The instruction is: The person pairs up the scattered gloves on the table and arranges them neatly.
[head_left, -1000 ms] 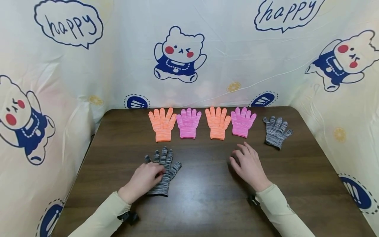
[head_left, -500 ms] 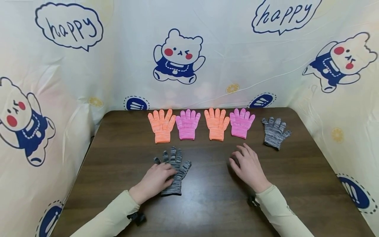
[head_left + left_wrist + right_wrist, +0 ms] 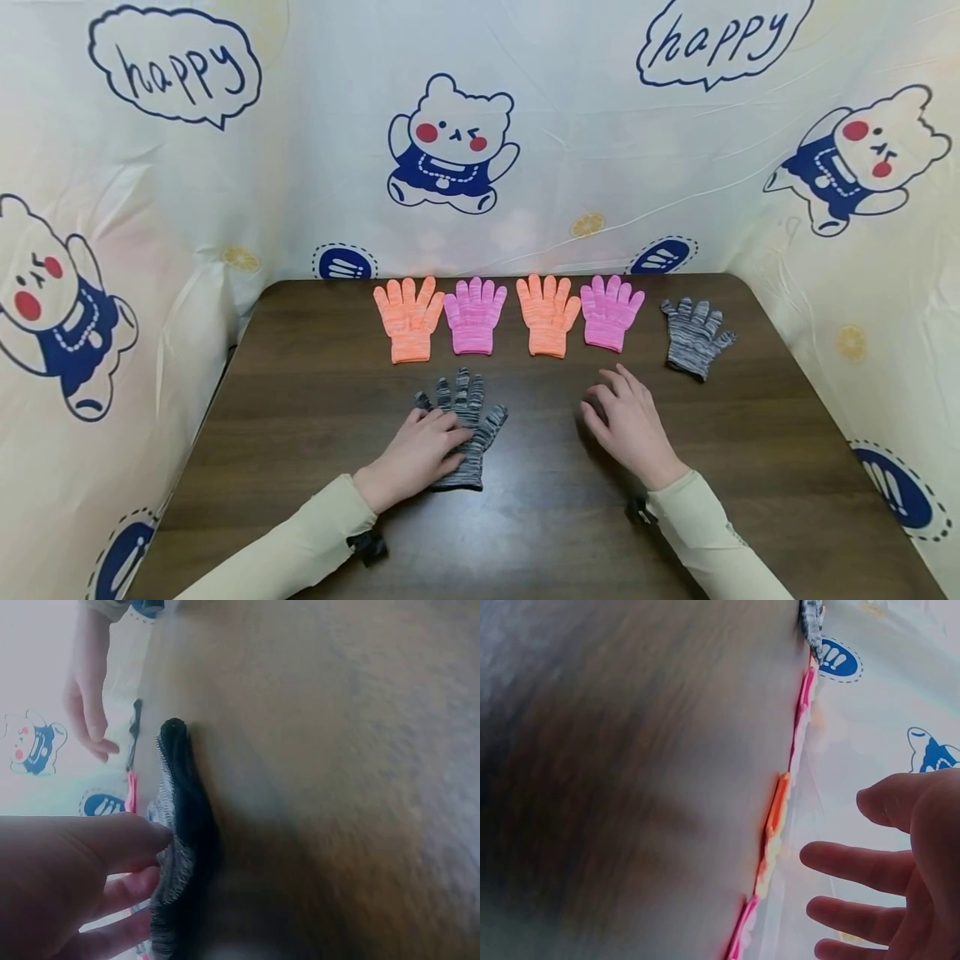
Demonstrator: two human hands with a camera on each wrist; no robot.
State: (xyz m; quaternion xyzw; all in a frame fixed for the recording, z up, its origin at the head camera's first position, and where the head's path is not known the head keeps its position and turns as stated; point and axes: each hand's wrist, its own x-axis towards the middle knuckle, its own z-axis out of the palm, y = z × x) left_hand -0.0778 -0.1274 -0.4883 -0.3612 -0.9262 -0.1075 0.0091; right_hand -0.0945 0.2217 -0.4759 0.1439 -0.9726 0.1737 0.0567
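Observation:
A dark grey mottled knit glove (image 3: 471,454) lies in the middle front of the table, its fingers pointing to the far edge. On top of it rests my left hand (image 3: 422,454), the fingertips and thumb pressing on the palm part. Seen from the left wrist, the thumb (image 3: 127,838) reaches the fabric near the dark cuff (image 3: 180,742). My right hand (image 3: 632,425) stays low over the table to the right, fingers relaxed and holding nothing; its spread fingers (image 3: 862,866) show in the right wrist view. A second grey glove (image 3: 695,337) lies at the back right, slightly turned.
Along the far edge lie an orange glove (image 3: 409,318), a pink glove (image 3: 474,317), another orange glove (image 3: 548,317) and another pink glove (image 3: 611,312), side by side. The brown table (image 3: 300,433) is enclosed by a printed curtain (image 3: 555,150) at the back and sides.
My left hand has slid the dark grey glove to the right across the table, from left of centre towards the middle. The right hand and the other gloves have stayed put.

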